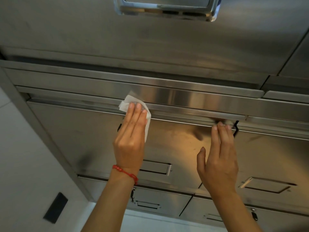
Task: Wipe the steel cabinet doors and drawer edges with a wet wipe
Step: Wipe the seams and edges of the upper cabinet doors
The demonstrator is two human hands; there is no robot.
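A steel cabinet fills the view, with a large upper drawer front (150, 39) and a steel door (83, 131) below it. Between them runs a long steel edge (192, 97). My left hand (132, 136) lies flat with straight fingers and presses a white wet wipe (127, 102) against the top edge of the door, left of centre. My right hand (219, 156) is flat too, its fingertips touching the upper right corner of the same door, holding nothing.
A shiny recessed handle (168, 9) sits in the upper drawer front. Recessed pulls (155, 167) (265, 185) mark the lower doors, with smaller drawers (150, 205) under them. A white floor (25, 164) with a dark rectangular plate (56, 207) lies at the left.
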